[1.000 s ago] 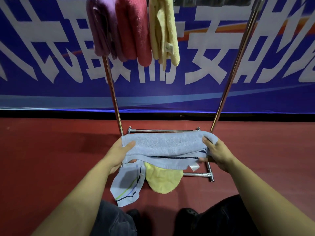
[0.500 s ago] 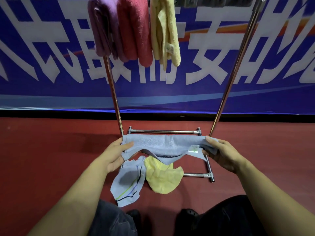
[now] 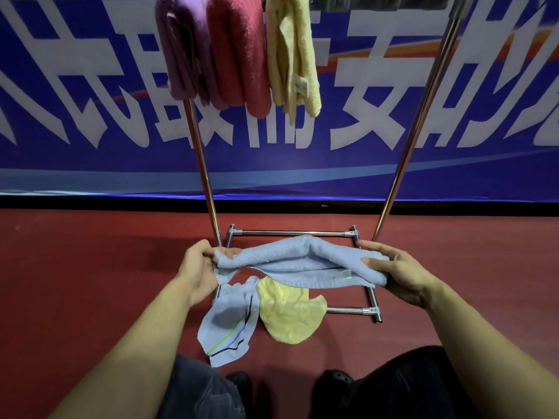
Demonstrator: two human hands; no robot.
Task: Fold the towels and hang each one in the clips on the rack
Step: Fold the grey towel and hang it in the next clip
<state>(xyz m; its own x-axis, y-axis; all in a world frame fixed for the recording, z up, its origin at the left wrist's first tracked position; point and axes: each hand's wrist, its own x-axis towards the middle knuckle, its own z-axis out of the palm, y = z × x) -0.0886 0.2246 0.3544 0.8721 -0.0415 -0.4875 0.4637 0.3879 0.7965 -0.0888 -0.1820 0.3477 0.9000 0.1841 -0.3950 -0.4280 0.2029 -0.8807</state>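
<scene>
Hands grip opposite ends of one light blue towel (image 3: 299, 264) at centre frame: left hand (image 3: 198, 269) pinching, right hand (image 3: 393, 272) clasping, probably to square its fold. Three folded towels, purple (image 3: 181, 49), red (image 3: 239, 52) and yellow (image 3: 293, 55), hang upper centre; two wait on the floor, striped (image 3: 230, 322) and yellow (image 3: 289, 316).

A folded towel (image 3: 298, 263) is held level between the left hand (image 3: 198, 269) and right hand (image 3: 396, 272), above the rack base (image 3: 370, 300). Below it, on the floor (image 3: 90, 282), a striped towel (image 3: 231, 325) lies left of, and touching, a crumpled towel (image 3: 290, 316). Three towels (image 3: 239, 49) are hung side by side at the rack top, between the uprights (image 3: 420, 116). A banner (image 3: 499, 95) stands behind.
</scene>
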